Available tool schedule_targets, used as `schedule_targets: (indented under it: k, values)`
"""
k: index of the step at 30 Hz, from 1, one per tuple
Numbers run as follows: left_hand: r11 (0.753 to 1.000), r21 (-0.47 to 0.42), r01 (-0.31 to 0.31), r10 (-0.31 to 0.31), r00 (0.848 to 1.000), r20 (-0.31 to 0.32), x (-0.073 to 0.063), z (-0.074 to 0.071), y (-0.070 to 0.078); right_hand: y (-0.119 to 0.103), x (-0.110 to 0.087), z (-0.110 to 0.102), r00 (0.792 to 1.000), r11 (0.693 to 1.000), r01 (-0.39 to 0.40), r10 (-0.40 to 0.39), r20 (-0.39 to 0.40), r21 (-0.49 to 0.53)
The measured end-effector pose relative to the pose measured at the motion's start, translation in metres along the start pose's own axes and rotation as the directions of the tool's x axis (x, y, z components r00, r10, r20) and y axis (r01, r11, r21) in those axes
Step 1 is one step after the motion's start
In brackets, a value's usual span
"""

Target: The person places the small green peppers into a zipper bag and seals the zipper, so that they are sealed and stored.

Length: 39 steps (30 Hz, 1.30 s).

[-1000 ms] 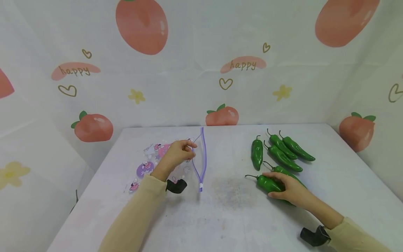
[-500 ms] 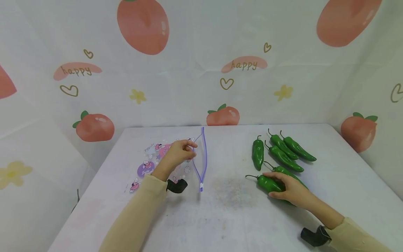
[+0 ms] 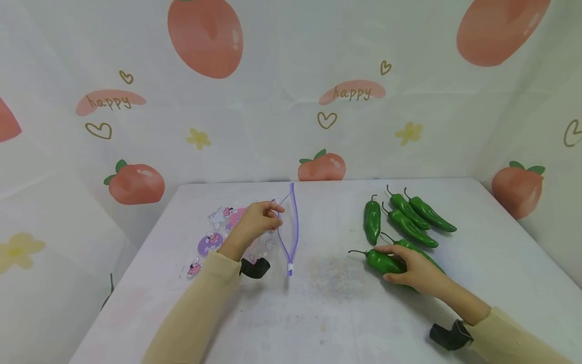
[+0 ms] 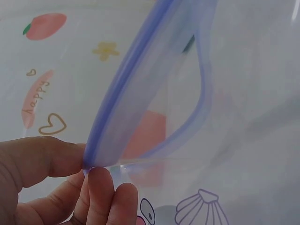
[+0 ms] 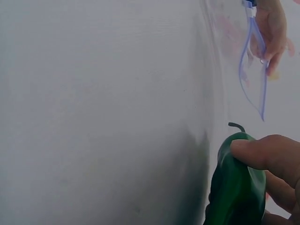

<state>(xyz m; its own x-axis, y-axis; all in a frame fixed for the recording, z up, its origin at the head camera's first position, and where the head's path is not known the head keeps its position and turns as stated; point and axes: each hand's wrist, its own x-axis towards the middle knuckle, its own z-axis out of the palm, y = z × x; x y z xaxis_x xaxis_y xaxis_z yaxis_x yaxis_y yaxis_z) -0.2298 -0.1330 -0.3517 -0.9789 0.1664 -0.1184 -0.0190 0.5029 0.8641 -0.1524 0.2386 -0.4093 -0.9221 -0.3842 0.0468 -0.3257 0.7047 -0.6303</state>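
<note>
My left hand [image 3: 258, 221] pinches the mouth edge of a clear zip bag [image 3: 210, 243] with pink and purple cartoon prints. In the left wrist view, thumb and fingertips meet on its purple zip strip [image 4: 123, 75], and the mouth gapes. A white slider [image 3: 290, 267] sits at the strip's near end. To the right, my right hand [image 3: 420, 270] grips a green chili pepper [image 3: 377, 260], thumb on one side and fingers over the other; its curved stem points left toward the bag. The palm covers the pepper's lower end. Another green pepper [image 3: 406, 246] lies right behind that hand, partly hidden.
Several more green peppers lie at the back right of the white table [image 3: 291, 328], one of them [image 3: 372, 222] standing apart lengthwise. A printed white cloth [image 3: 254, 126] hangs behind the table's far edge and along both sides.
My right hand and its pepper have shifted slightly left and toward the back. The left hand and the bag have stayed in place.
</note>
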Motion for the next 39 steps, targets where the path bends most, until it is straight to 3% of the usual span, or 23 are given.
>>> schedule_targets:
  k: [6, 14, 21, 32, 39]
  values:
    - [1.0, -0.002, -0.01, 0.01, 1.0, 0.006, -0.001, 0.0, 0.0, -0.003, 0.004, 0.0, 1.0, 1.0, 0.016, -0.016, -0.006, -0.001]
    - [1.0, 0.005, -0.001, 0.001, 1.0, 0.005, 0.001, 0.001, -0.002, -0.009, 0.01, 0.003, 0.999, 0.993, 0.009, -0.005, -0.037, 0.119]
    - [1.0, -0.003, -0.01, 0.01, 1.0, 0.012, 0.002, 0.002, -0.003, -0.013, 0.014, 0.007, 0.995, 0.992, 0.069, -0.061, -0.075, 0.107]
    - [1.0, -0.016, -0.001, 0.001, 1.0, 0.002, 0.002, 0.001, -0.001, -0.018, 0.02, 0.011, 0.997, 0.989, 0.04, -0.031, -0.065, 0.142]
    - [1.0, -0.012, -0.017, 0.018, 1.0, 0.011, 0.002, 0.001, -0.002, -0.025, 0.025, 0.015, 0.994, 0.983, 0.077, -0.062, -0.093, 0.167]
